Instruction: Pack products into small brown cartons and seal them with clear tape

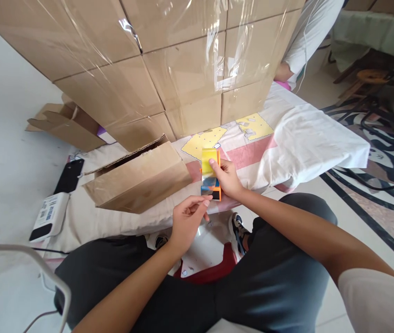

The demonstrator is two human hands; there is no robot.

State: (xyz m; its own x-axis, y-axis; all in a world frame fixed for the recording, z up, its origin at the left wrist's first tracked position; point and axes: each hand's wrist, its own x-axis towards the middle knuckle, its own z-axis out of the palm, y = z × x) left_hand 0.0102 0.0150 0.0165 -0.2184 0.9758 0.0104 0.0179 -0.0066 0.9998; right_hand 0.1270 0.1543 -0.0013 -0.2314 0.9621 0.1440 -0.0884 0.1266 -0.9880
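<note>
Tape dispenser (pixel 206 172), apparently, in right hand (pixel 230 179); left hand (pixel 187 218) alongside

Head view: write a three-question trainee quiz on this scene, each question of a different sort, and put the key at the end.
1. Which hand grips the small yellow, blue and orange packet?
2. True or false: in the picture, the white device with a black panel lies to the left of the long cardboard box.
3. Fill in the colour: the broad stripe on the white cloth is ____.

Key: 1. The right hand. 2. True. 3. Pink.
</note>
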